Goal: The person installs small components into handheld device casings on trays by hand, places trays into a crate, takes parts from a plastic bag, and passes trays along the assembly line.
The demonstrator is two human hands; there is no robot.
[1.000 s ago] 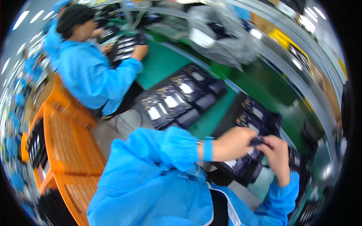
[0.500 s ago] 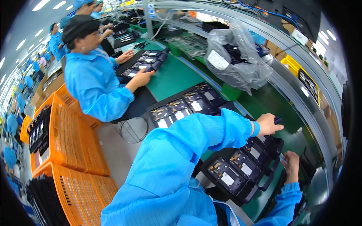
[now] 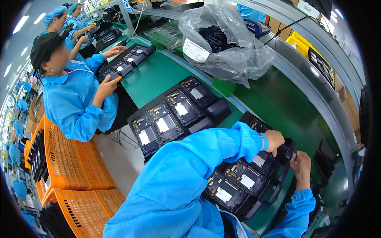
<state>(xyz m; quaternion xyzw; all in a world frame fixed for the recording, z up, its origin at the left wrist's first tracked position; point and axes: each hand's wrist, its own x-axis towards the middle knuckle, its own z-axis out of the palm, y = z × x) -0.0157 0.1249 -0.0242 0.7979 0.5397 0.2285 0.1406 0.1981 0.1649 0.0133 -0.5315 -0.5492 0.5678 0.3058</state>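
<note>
In front of me lies a black tray (image 3: pixel 254 204) bearing a row of dark device housings (image 3: pixel 235 177) with white rectangles and small gold-coloured parts. My left hand (image 3: pixel 273 141) reaches across to the far right housing and rests over the tray's edge, its fingers bent down and closed. Whatever they grip is hidden beneath them. Close by, at the tray's right side, my right hand (image 3: pixel 302 164) is closed in a pinch, fingertips toward the left hand. A thin thing shows at its fingertips, too small to name.
A second loaded tray (image 3: pixel 208 119) lies left on the green bench (image 3: pixel 158 85). Behind it, a clear plastic bag (image 3: pixel 254 59) holds black parts. A co-worker (image 3: pixel 73 107) handles another tray (image 3: pixel 127 61). Orange crates (image 3: pixel 67 158) stand at the left; a metal rail (image 3: pixel 305 85) runs along the back.
My left hand has come down onto the tray, and the dark piece at its fingers is out of sight. My right hand has moved up and left, nearer the left. The view has shifted.
</note>
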